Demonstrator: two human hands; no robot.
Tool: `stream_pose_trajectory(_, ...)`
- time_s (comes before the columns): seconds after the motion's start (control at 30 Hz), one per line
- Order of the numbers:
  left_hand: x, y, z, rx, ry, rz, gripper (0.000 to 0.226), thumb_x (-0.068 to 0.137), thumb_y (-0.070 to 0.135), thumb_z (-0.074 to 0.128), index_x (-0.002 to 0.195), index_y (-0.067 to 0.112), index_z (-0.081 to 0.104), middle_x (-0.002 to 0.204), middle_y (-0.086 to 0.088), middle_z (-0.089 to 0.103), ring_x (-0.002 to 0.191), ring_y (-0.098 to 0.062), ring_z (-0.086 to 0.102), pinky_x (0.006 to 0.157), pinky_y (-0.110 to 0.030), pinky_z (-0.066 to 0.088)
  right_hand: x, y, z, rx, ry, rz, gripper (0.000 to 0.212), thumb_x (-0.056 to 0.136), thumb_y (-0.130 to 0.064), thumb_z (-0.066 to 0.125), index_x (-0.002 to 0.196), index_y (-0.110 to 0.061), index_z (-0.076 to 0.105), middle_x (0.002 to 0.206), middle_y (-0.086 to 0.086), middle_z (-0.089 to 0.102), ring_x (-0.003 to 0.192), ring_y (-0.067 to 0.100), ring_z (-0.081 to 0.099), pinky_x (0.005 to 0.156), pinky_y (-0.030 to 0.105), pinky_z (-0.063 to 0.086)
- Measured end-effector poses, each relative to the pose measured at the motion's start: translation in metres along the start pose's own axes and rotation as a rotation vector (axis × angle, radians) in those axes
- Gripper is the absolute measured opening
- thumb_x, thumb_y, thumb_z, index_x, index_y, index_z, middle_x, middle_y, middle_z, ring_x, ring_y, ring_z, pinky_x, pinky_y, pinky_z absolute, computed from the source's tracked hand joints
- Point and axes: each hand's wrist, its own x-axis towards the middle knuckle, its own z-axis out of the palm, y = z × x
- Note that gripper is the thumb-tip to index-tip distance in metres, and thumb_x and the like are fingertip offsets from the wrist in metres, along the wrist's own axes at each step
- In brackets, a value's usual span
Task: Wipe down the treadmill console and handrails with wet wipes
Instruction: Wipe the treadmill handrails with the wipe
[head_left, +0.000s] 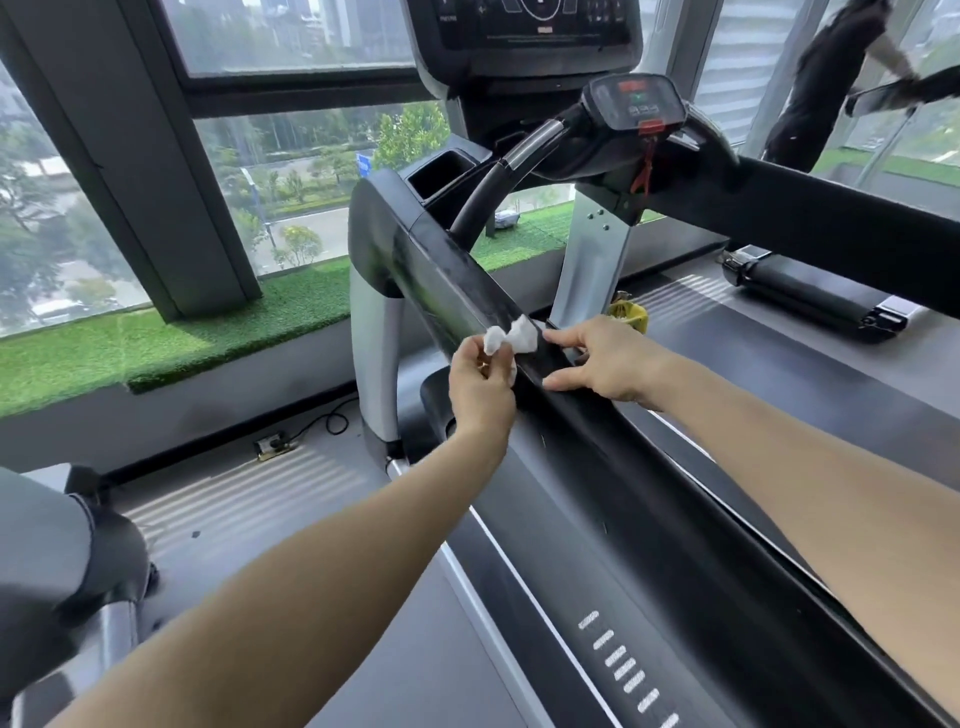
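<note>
A black left handrail (587, 441) runs diagonally from the lower right up to the treadmill's front post. My left hand (480, 387) pinches a crumpled white wet wipe (511, 336) against the rail's outer side. On the rail's top, right beside the wipe, lies my right hand (605, 358), its fingers and thumb straight and touching the rail. The console (524, 31) sits at the top centre, with a small control panel (634, 101) below it and a curved grip bar (498, 187) leading down to the rail.
The treadmill belt (769, 364) lies to the right, with the right handrail (831, 218) crossing above it. A yellow object (631, 312) lies near the post's base. Windows and a green turf sill (182, 353) fill the left. Another machine (67, 561) stands at lower left.
</note>
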Motion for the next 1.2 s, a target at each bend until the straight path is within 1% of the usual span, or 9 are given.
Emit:
stream_pose_trajectory(0.17,0.022,-0.006,0.0,-0.089,0.13,-0.189,0.025,0.099,0.015,0.047,0.075,0.022,0.042,0.068,0.003,0.047,0.059,-0.01,0.04,0.055,-0.02,0.037,-0.001,0.001,0.001,0.012,0.016,0.0,0.07,0.081,-0.023,0.073,0.142,-0.018,0.041,0.144,0.005,0.044,0.13,0.021,0.043,0.111,0.033,0.032)
stream_pose_trajectory(0.43,-0.033,-0.018,0.009,-0.246,0.034,-0.313,0.022,0.098,0.012,0.048,0.078,0.022,0.047,0.069,0.003,0.05,0.064,-0.011,0.044,0.073,-0.029,0.039,-0.002,-0.002,-0.001,-0.037,-0.001,-0.019,0.069,0.083,-0.022,0.071,0.144,-0.016,0.038,0.146,0.006,0.041,0.134,0.021,0.04,0.111,0.029,0.028)
stream_pose_trajectory(0.6,0.007,-0.014,0.002,-0.208,0.156,-0.35,0.009,0.098,0.018,0.048,0.106,0.016,0.053,0.079,0.004,0.055,0.076,-0.014,0.051,0.076,-0.029,0.045,-0.002,-0.001,-0.002,-0.038,-0.005,-0.016,0.07,0.083,-0.022,0.071,0.144,-0.016,0.037,0.147,0.005,0.041,0.135,0.021,0.038,0.112,0.029,0.027)
stream_pose_trajectory(0.67,0.006,-0.018,0.003,-0.198,0.176,-0.353,0.004,0.098,0.019,0.047,0.098,0.018,0.051,0.081,0.003,0.055,0.075,-0.014,0.051,0.072,-0.027,0.044,-0.002,-0.002,-0.001,-0.041,-0.007,-0.018,0.069,0.083,-0.022,0.07,0.144,-0.016,0.037,0.147,0.006,0.041,0.135,0.022,0.038,0.112,0.03,0.028)
stream_pose_trajectory(0.77,-0.018,-0.028,0.007,-0.212,0.181,-0.417,0.018,0.097,0.018,0.049,0.079,0.021,0.048,0.072,0.002,0.052,0.07,-0.017,0.047,0.073,-0.032,0.042,-0.003,-0.002,0.0,-0.046,-0.009,-0.015,0.069,0.085,-0.023,0.069,0.145,-0.016,0.037,0.147,0.006,0.041,0.135,0.023,0.038,0.112,0.032,0.028)
stream_pose_trajectory(0.87,-0.047,-0.032,0.015,-0.284,0.125,-0.473,0.019,0.096,0.017,0.052,0.078,0.024,0.051,0.07,0.001,0.052,0.071,-0.022,0.047,0.075,-0.037,0.043,-0.003,-0.002,0.0,-0.05,-0.001,-0.011,0.069,0.085,-0.023,0.069,0.145,-0.017,0.036,0.147,0.006,0.041,0.135,0.023,0.037,0.112,0.032,0.029)
stream_pose_trajectory(1.03,-0.028,-0.022,0.012,-0.309,0.148,-0.434,0.009,0.095,0.016,0.055,0.087,0.021,0.057,0.075,0.004,0.057,0.075,-0.014,0.053,0.083,-0.034,0.048,-0.004,-0.003,0.001,-0.051,-0.007,-0.005,0.069,0.085,-0.022,0.069,0.145,-0.017,0.035,0.148,0.007,0.039,0.135,0.023,0.038,0.112,0.033,0.029)
stream_pose_trajectory(1.13,-0.001,-0.028,0.003,-0.297,0.203,-0.459,0.012,0.095,0.018,0.054,0.105,0.014,0.059,0.076,0.006,0.057,0.078,-0.016,0.056,0.074,-0.028,0.049,-0.004,-0.004,0.0,-0.066,-0.001,-0.01,0.069,0.085,-0.023,0.068,0.145,-0.015,0.035,0.149,0.007,0.037,0.136,0.023,0.036,0.113,0.032,0.026)
stream_pose_trajectory(1.2,0.003,-0.034,0.001,-0.308,0.238,-0.493,0.009,0.096,0.018,0.054,0.101,0.014,0.059,0.075,0.006,0.057,0.078,-0.017,0.056,0.07,-0.025,0.047,-0.004,-0.003,0.001,-0.059,0.01,-0.012,0.068,0.085,-0.023,0.069,0.144,-0.016,0.036,0.148,0.007,0.038,0.135,0.023,0.037,0.113,0.031,0.027)
